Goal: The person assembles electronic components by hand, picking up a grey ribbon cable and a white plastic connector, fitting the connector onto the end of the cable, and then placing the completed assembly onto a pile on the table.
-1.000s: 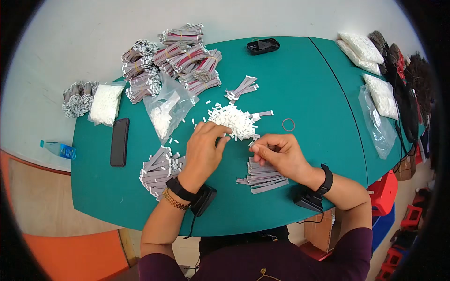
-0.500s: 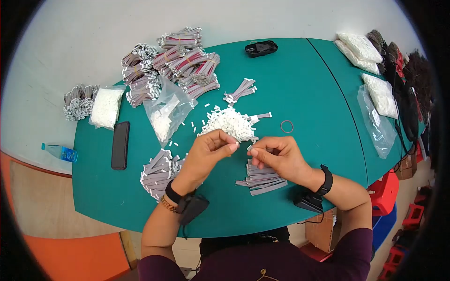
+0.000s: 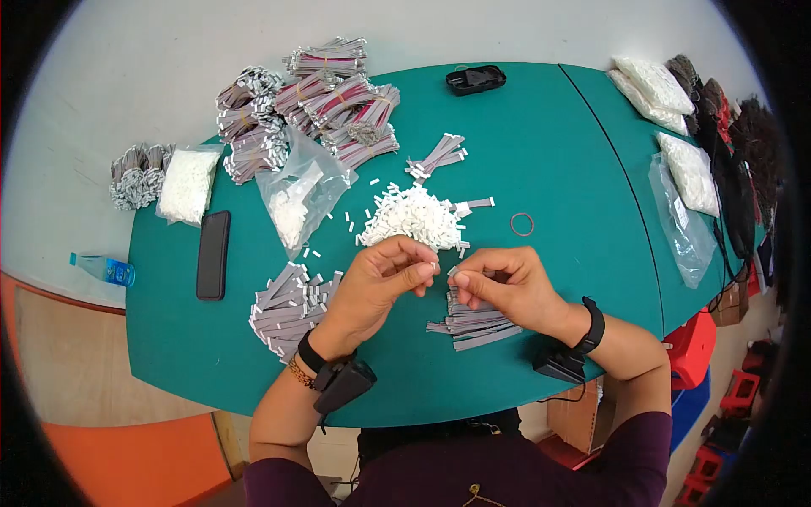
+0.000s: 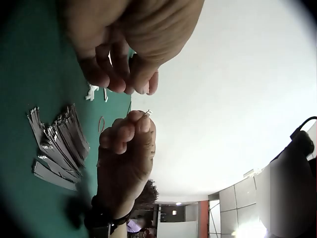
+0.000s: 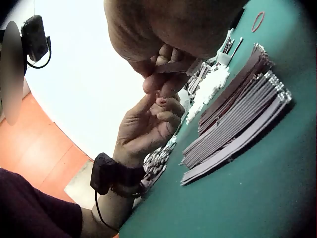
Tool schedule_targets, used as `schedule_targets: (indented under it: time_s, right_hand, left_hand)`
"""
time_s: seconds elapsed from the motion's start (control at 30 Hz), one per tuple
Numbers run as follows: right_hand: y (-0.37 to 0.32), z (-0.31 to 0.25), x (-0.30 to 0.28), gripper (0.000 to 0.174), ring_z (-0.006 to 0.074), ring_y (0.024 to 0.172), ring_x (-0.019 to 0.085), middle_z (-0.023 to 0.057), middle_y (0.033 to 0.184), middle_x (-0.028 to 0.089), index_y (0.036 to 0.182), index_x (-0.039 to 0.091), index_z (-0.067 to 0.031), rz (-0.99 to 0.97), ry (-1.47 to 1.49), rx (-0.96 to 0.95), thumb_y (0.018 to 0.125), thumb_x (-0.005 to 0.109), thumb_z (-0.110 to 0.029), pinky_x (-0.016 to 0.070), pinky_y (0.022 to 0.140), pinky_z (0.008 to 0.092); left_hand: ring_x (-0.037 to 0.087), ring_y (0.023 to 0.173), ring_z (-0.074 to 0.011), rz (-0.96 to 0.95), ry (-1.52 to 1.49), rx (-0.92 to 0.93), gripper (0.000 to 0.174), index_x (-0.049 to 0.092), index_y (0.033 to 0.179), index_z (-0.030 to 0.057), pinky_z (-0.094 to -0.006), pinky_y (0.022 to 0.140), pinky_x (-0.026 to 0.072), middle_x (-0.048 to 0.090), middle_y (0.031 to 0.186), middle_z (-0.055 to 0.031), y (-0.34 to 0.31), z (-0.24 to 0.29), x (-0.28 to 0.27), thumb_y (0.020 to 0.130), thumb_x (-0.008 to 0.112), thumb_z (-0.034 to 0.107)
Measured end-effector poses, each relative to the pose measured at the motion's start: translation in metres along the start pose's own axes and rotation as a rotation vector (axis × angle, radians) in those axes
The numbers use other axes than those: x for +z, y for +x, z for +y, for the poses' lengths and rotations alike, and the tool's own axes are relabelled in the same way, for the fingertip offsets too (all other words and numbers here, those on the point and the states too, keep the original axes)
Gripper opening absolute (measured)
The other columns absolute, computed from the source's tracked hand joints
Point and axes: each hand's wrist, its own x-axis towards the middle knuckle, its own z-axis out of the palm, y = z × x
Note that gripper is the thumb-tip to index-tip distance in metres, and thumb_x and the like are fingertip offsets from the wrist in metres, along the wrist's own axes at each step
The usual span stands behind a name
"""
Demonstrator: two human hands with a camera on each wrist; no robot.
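Observation:
My left hand pinches a small white plastic connector housing between thumb and forefinger. Facing it closely, my right hand pinches a short grey ribbon cable, whose white-tipped end pokes out past the thumb. A narrow gap separates the two sets of fingertips in the head view. Just beyond both hands lies a heap of loose white housings. Below the right hand rests a bundle of grey ribbon cables, and left of the left hand spreads a pile of white-ended cables.
Banded cable bundles are stacked at the back left, beside an opened plastic bag of housings. A phone and a full bag lie further left. A red rubber band sits right of the heap; a black case stands behind.
My left hand has come away from the heap, turned and moved toward my right hand, a white housing now showing at its fingertips. The right hand has stayed nearly in place.

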Motion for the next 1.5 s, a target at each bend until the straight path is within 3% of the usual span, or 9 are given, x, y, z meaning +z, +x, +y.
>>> schedule_targets:
  time_s: [0.17,0.47,0.87,1.5]
  right_hand:
    - [0.0002,-0.0007,0.0002,0.013,0.0047,0.064,0.054,0.0018,0.073,0.062,0.090,0.065,0.0002,0.000,0.009,0.014,0.090,0.057,-0.011,0.0452,0.058,0.0190]
    - [0.0006,0.0023,-0.0009,0.014,0.0055,0.064,0.055,0.0022,0.073,0.062,0.090,0.065,0.0006,-0.009,0.026,0.002,0.091,0.057,-0.011,0.0459,0.058,0.0195]
    - [0.0007,0.0001,-0.0010,0.013,0.0044,0.063,0.054,0.0011,0.071,0.061,0.089,0.064,0.0001,-0.053,0.026,0.031,0.091,0.057,-0.011,0.0452,0.057,0.0189]
    - [-0.0011,-0.0001,0.0007,0.012,0.0044,0.063,0.054,0.0008,0.070,0.060,0.086,0.064,-0.0009,-0.059,0.010,0.051,0.090,0.058,-0.011,0.0443,0.057,0.0192]
  left_hand:
    - [0.055,0.078,-0.0089,0.023,0.075,0.010,0.013,0.060,0.098,0.0031,-0.0223,0.067,0.0430,0.061,0.089,-0.0035,-0.0016,-0.0020,-0.0013,0.087,0.062,0.010]
    - [0.058,0.083,-0.0130,0.004,-0.002,0.004,0.011,0.058,0.098,0.0028,-0.0258,0.075,0.0453,0.061,0.090,-0.0053,-0.0011,-0.0017,0.0059,0.089,0.058,0.010]
    - [0.058,0.078,-0.0114,0.013,0.007,-0.009,0.017,0.061,0.099,-0.0016,-0.0245,0.073,0.0465,0.063,0.086,-0.0062,-0.0011,-0.0009,0.0024,0.086,0.063,0.008]
    - [0.057,0.076,-0.0116,-0.015,-0.007,-0.020,0.017,0.062,0.101,-0.0022,-0.0229,0.069,0.0464,0.063,0.090,-0.0069,-0.0026,-0.0039,0.0048,0.085,0.062,0.005]
